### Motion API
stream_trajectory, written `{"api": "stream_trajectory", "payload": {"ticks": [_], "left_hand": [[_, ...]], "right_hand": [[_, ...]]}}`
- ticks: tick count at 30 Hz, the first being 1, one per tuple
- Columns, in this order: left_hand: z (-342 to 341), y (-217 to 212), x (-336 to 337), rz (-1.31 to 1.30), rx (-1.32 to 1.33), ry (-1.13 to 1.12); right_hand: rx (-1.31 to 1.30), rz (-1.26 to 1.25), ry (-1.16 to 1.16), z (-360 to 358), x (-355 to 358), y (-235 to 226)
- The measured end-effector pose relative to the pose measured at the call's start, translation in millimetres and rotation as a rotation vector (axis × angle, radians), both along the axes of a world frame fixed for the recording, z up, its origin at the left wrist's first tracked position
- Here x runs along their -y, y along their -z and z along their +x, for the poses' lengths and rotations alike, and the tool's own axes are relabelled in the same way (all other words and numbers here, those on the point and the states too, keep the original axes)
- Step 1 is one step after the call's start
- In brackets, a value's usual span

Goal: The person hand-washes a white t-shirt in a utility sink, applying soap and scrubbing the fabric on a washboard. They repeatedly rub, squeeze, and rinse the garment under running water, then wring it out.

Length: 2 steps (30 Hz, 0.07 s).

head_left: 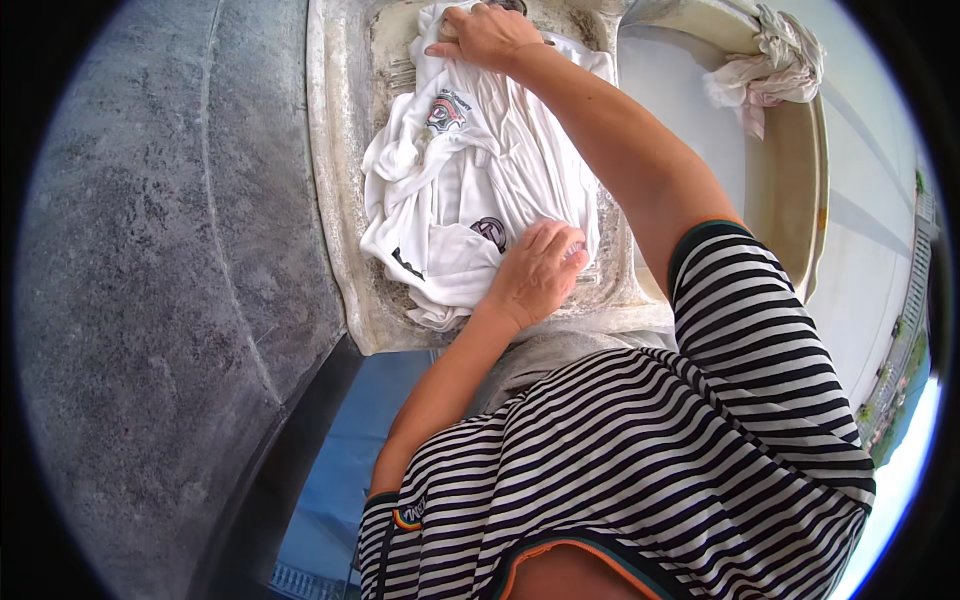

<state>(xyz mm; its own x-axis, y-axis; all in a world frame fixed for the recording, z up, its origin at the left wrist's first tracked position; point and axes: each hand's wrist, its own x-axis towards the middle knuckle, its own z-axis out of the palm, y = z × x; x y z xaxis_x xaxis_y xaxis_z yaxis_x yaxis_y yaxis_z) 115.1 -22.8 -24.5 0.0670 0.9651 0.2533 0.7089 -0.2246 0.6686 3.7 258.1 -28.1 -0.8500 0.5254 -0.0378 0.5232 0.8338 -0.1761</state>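
A wet white shirt (470,180) with dark printed emblems lies bunched on the ribbed washboard of a stained, pale laundry sink (335,190). My right hand (490,35) reaches to the far end and rests on the cloth, its thumb and forefinger stretched apart. Its other fingers are partly hidden, and a dark patch shows beside it at the picture's top edge. Closer to my body, my left hand (540,270) is curled onto the shirt's near right part. A small pale bit shows by its fingertips; I cannot tell whether it is cloth.
To the right lies a deeper basin (690,120), with a twisted pale cloth (780,60) draped over its far right rim. A grey speckled counter (150,250) borders the sink on the left. The sink's near edge is close to my striped shirt (620,450).
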Motion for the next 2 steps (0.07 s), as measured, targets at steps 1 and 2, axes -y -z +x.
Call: {"api": "stream_trajectory", "payload": {"ticks": [1,2], "left_hand": [[0.6,0.0,4.1,-0.012,-0.078,0.03],[1.7,0.5,9.9,-0.022,-0.155,0.06]], "right_hand": [[0.047,-0.034,-0.022,-0.2,7.3,-12.6],[-0.02,-0.181,-0.153,9.4,12.8,-20.5]]}}
